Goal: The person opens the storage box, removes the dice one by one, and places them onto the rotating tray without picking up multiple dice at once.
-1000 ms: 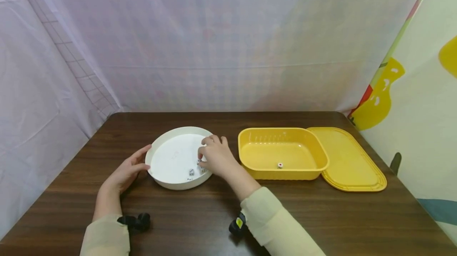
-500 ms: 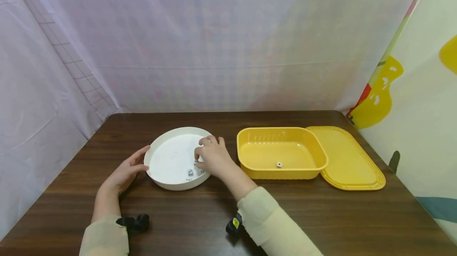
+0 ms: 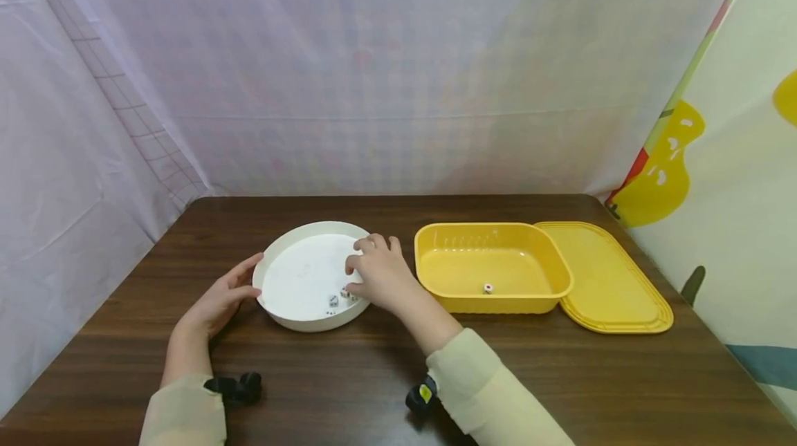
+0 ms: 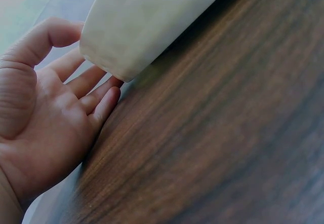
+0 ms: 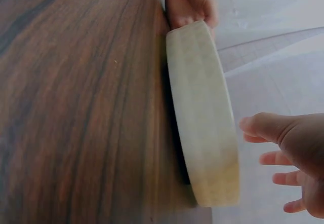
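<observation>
A white round tray (image 3: 305, 270) stands on the table, with several small white dice (image 3: 333, 301) near its front right wall. My left hand (image 3: 214, 304) holds the tray's left side, thumb at the rim and fingers against the wall; the tray hides some fingertips in the left wrist view. Over the tray's right side hovers my right hand (image 3: 382, 276), thumb and index finger apart. One die (image 3: 344, 292) lies right by the thumb tip; whether they touch cannot be told. In the right wrist view the dice are hidden behind the tray wall.
Right of the tray stands a yellow rectangular container (image 3: 492, 304) with one die (image 3: 488, 288) inside. A yellow lid (image 3: 616, 280) lies flat beside it, partly behind its right end. White cloth hangs behind the brown table (image 3: 336, 377).
Half a second ago a die was between my right fingertips; now it sits lower, by the thumb, and the fingers are spread slightly wider. The left hand and tray have stayed put.
</observation>
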`<state>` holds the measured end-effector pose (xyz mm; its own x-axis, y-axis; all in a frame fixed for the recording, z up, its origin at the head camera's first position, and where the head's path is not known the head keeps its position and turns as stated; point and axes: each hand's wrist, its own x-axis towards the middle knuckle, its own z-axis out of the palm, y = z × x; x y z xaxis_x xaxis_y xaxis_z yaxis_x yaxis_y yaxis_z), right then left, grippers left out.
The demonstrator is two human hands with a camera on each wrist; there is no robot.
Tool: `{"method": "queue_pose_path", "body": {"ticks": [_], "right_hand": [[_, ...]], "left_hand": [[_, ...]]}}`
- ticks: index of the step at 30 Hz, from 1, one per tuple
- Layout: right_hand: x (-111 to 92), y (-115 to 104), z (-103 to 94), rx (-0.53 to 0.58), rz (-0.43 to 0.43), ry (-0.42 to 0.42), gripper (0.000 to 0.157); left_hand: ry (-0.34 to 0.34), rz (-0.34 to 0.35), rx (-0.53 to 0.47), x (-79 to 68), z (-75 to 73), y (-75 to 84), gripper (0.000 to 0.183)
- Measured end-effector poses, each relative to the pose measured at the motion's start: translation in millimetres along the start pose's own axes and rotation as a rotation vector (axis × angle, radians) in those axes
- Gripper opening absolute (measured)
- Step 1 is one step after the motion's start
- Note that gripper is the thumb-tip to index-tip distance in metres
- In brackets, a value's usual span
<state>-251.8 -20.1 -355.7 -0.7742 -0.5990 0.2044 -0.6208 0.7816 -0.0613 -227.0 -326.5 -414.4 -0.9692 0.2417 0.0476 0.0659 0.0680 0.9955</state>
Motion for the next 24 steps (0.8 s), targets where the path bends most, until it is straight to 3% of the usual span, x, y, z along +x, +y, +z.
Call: {"method": "queue_pose_path", "body": {"ticks": [24], "right_hand": [[-36.3, 25.1, -26.4, 0.026, -0.046, 0.146, 0.024]], "left_hand": [[0.009, 0.0, 0.008, -1.0, 1.8, 0.9, 0.073]]}}
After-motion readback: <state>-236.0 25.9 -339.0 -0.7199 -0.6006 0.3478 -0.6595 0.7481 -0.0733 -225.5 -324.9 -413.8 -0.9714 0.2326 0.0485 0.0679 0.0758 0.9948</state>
